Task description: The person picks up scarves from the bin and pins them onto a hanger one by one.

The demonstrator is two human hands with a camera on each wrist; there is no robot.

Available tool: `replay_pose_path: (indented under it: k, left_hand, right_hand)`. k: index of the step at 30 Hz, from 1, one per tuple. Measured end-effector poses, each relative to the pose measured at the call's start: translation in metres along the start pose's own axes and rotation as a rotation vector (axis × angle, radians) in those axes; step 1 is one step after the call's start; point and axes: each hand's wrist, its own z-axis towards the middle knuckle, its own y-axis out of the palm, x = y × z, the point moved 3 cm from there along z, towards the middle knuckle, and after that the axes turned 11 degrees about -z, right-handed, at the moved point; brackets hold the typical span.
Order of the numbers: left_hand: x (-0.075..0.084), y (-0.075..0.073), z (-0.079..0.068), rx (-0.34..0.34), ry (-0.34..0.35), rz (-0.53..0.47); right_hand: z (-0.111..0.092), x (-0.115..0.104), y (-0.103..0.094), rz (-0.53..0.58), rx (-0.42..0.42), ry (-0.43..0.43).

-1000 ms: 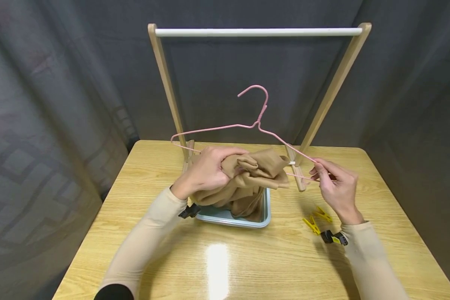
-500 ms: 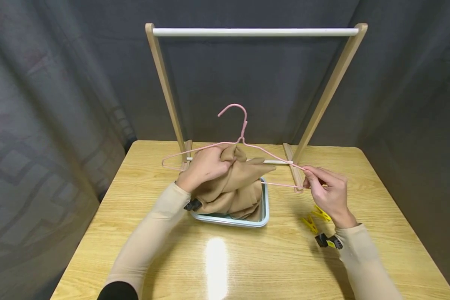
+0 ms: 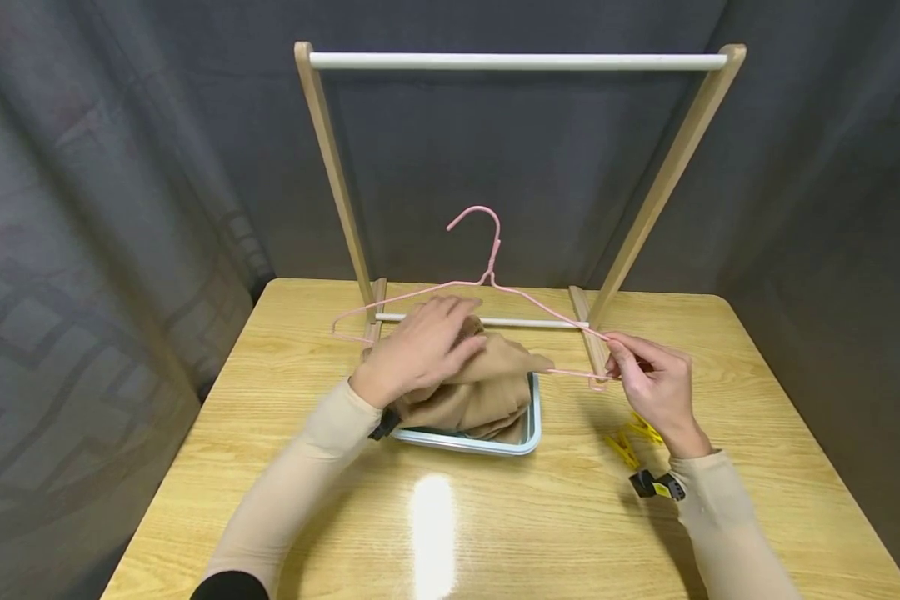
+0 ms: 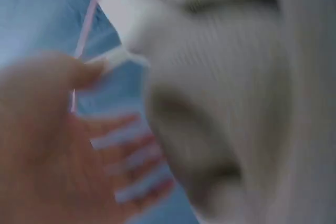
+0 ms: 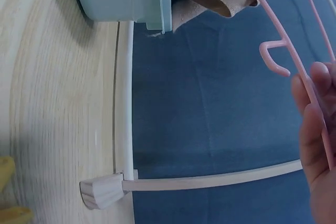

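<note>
My right hand [image 3: 656, 383] pinches the right end of a pink wire hanger [image 3: 492, 258], whose hook points up. Brown cloth [image 3: 487, 387] lies bunched across the hanger's lower bar and down into a light blue basin [image 3: 525, 446]. Over the cloth, my left hand [image 3: 420, 346] has its fingers spread. Blurred in the left wrist view, that hand [image 4: 58, 145] shows straight fingers beside the cloth [image 4: 210, 77], gripping none of it. Thumb and fingers of the right hand [image 5: 317, 129] close on the hanger wire in the right wrist view. Whether the cloth wraps the bar fully is hidden.
A wooden rack with a white top rail [image 3: 517, 62] stands behind the basin, its lower white rail [image 3: 532, 322] near the tabletop. Yellow clothespins [image 3: 622, 450] lie on the wooden table [image 3: 330, 517] by my right wrist. Grey curtains [image 3: 120, 250] surround the table.
The hanger has come down and slightly left, toward the basin. My left hand, earlier clutching the bunched cloth, has let go and spread its fingers; the cloth has settled lower.
</note>
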Motion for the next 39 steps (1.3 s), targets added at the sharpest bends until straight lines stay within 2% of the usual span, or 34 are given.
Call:
replay_pose_path:
  k: [2, 4, 7, 9, 14, 21, 24, 27, 30, 32, 37, 39]
  left_hand:
    - [0.010, 0.005, -0.001, -0.073, 0.069, -0.017]
    - [0.015, 0.009, 0.000, -0.116, 0.117, -0.004]
    - [0.013, 0.012, 0.002, -0.123, 0.139, 0.021]
    - [0.009, 0.011, 0.005, -0.113, 0.135, 0.001]
    - [0.002, 0.006, 0.010, -0.027, 0.115, -0.062]
    - [-0.006, -0.004, 0.023, 0.196, 0.022, -0.234]
    - [-0.008, -0.006, 0.031, 0.251, -0.016, -0.234]
    - [-0.009, -0.005, 0.036, 0.196, -0.065, -0.178]
    - [-0.007, -0.002, 0.032, 0.103, -0.066, -0.116]
    - [-0.004, 0.002, 0.025, 0.035, -0.035, -0.094]
    - [0.007, 0.015, 0.009, -0.145, 0.108, -0.077]
    - [0.010, 0.020, 0.007, -0.196, 0.156, -0.085]
  right_hand:
    - [0.001, 0.000, 0.000, 0.001, -0.001, 0.019]
    - [0.002, -0.001, 0.000, 0.006, -0.001, 0.033]
    - [0.004, -0.002, 0.001, 0.015, -0.003, 0.028]
    - [0.005, -0.003, 0.001, 0.016, -0.003, 0.023]
    - [0.004, -0.003, 0.002, 0.011, 0.005, 0.016]
    - [0.009, -0.007, 0.002, 0.027, 0.007, -0.023]
    - [0.012, -0.011, 0.002, 0.042, 0.009, -0.039]
    - [0.015, -0.013, 0.004, 0.060, 0.018, -0.039]
    - [0.015, -0.014, 0.008, 0.078, 0.028, -0.034]
    - [0.013, -0.013, 0.009, 0.078, 0.023, -0.027]
    - [0.008, -0.013, 0.007, 0.051, 0.035, -0.005]
    - [0.008, -0.013, 0.004, 0.036, 0.050, -0.001]
